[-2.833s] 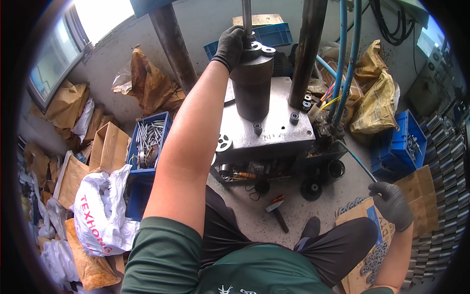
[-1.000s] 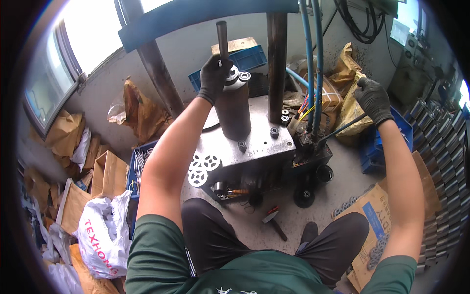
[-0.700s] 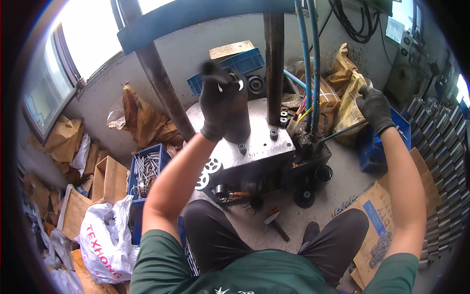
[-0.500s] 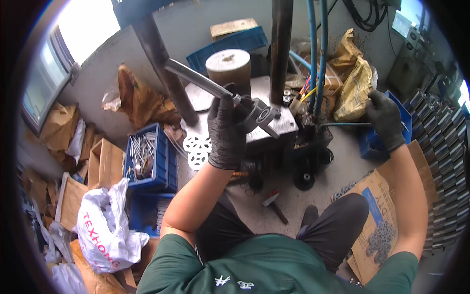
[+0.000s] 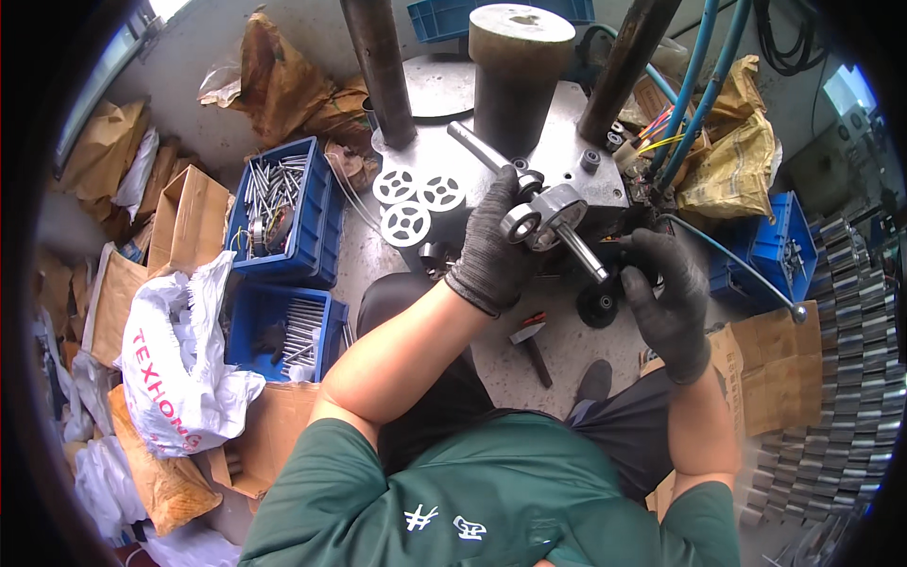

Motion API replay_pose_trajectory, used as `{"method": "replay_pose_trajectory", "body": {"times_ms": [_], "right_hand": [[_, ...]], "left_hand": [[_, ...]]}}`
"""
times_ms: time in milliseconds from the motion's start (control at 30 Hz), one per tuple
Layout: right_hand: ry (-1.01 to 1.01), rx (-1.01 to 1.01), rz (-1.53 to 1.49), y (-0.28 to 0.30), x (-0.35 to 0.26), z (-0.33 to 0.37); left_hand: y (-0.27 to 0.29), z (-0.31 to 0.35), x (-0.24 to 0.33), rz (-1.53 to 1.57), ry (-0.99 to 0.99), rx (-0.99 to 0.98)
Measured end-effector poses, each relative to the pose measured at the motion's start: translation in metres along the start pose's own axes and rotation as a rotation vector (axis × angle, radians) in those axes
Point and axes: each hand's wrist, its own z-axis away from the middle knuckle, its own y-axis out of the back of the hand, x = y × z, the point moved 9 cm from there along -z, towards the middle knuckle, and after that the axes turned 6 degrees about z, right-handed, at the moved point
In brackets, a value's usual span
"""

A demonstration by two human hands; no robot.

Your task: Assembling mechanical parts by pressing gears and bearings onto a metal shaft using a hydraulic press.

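A metal shaft [image 5: 584,253] runs slantwise through a thick round metal part [image 5: 557,206]. My gloved left hand [image 5: 496,248] is closed around this assembly, beside a ring bearing [image 5: 521,224]; its fingers are partly hidden behind the parts. The shaft's far end rises toward a press block; its near end points down to the right. My gloved right hand [image 5: 669,298] is just right of that near end, apart from it. Its thumb and fingers are parted, with nothing visible between them.
A press with a thick round column [image 5: 518,85] stands ahead on a metal base. White spoked discs [image 5: 406,224] lie at its left. Blue bins [image 5: 326,213] hold rods. A ball-ended lever [image 5: 742,265] slopes down at right. A hammer [image 5: 535,354] lies on the floor.
My right hand has left the lever and come inward beside the shaft. The assembly in my left hand has tilted, its near end now down to the right. The view has dipped.
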Motion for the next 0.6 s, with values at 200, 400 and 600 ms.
{"method": "replay_pose_trajectory", "body": {"times_ms": [200, 400, 600], "right_hand": [[-0.336, -0.006, -0.571, -0.055, 0.064, 0.033], [-0.443, -0.007, -0.563, -0.078, 0.056, 0.026], [0.338, 0.154, -0.109, -0.068, -0.005, 0.013]], "left_hand": [[-0.009, 0.015, -0.006, 0.021, 0.09, -0.049], [0.007, 0.011, -0.008, 0.075, 0.104, 0.0], [0.012, 0.008, -0.01, 0.131, 0.107, 0.018]]}}
